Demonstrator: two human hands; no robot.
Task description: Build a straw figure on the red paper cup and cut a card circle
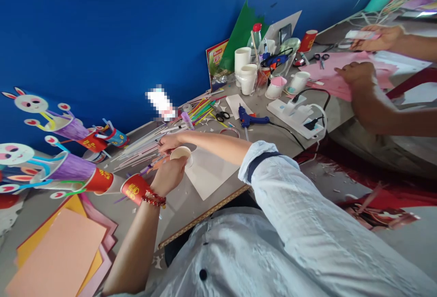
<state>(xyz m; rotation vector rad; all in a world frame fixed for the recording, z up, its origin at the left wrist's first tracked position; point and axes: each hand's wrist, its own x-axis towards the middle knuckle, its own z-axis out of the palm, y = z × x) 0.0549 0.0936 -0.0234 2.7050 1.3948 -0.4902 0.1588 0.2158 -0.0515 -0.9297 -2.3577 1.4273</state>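
In the head view my left hand, with a red bead bracelet at the wrist, is closed around a white paper cup. The cup's open mouth faces up, above a white sheet of paper. My right hand reaches across just beyond the cup, over a pile of thin white and pink strips. Its fingers are curled, and what they pinch, if anything, is too small to make out. Beside my left wrist a red paper cup lies tilted on the table.
Paper-cup rabbit figures stand at left, behind stacked coloured paper. A blue glue gun, black scissors and a corded power strip lie to the right. Another person's hands work over pink paper at far right.
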